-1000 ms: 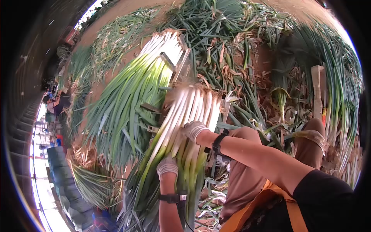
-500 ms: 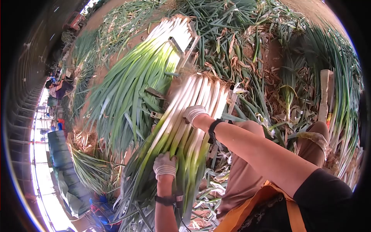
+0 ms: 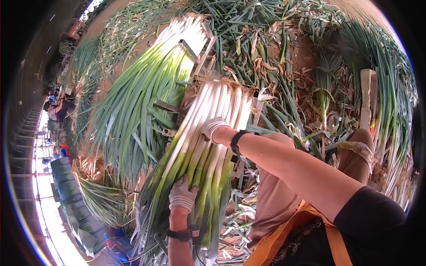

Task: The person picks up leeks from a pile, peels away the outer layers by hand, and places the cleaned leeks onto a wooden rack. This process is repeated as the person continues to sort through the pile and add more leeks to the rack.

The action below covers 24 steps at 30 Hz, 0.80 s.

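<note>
A thick bundle of long green onions (image 3: 217, 102) lies with its roots up and its green leaves toward the bottom left. My right hand (image 3: 214, 128), in a pale striped glove, is closed around white stalks in the middle of the bundle; its fingertips are partly hidden among them. Below and to the left, my left hand (image 3: 183, 194), also gloved, is closed on the stalks where white turns green. Its fingers are partly hidden by the leaves.
Another bundle (image 3: 146, 75) rests on a metal frame (image 3: 205, 55) at the upper left. Loose leaves (image 3: 262, 48) cover the ground behind. More green onions (image 3: 392, 111) lie at the right beside a pale post (image 3: 366, 93). A person (image 3: 60, 109) is far off at the left.
The whole view has shifted slightly, so things appear farther left. My hands stay on the same bundle with little movement relative to it.
</note>
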Available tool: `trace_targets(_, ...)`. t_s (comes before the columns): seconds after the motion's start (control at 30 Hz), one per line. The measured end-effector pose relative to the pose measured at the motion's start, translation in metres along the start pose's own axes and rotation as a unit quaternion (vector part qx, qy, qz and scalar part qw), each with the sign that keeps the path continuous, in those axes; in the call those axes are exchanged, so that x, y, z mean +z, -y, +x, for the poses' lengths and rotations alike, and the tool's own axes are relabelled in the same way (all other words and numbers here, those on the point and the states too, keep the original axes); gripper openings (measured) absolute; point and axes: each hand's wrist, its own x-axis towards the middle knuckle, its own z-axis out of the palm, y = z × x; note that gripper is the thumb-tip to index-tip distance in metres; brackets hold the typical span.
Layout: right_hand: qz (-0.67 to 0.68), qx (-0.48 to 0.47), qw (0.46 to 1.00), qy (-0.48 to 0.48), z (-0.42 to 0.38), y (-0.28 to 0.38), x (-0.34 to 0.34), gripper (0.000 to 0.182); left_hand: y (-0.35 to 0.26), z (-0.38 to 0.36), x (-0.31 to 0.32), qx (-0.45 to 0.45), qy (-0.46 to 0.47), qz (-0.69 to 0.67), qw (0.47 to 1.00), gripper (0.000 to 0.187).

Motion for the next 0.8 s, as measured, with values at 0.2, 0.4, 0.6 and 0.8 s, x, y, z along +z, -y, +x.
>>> trace_targets(0.2,0.05,-0.016,0.999,0.005,0.018,-0.014,0.019,0.032,-0.046,0.008,0.008,-0.03,-0.063,0.086,0.994,0.074)
trace_targets(0.4,0.051,-0.101,0.993,0.025,-0.014,-0.015,-0.007,0.04,-0.053,0.017,0.004,0.001,-0.09,0.109,0.99,0.084)
trace_targets(0.6,-0.05,-0.149,0.984,-0.083,-0.039,-0.007,0.01,0.027,-0.056,0.018,0.001,-0.029,-0.029,0.123,0.992,0.088)
trace_targets(0.8,-0.125,-0.182,0.972,0.083,-0.057,0.041,0.009,0.033,-0.041,0.015,0.004,0.032,-0.077,0.104,0.991,0.076)
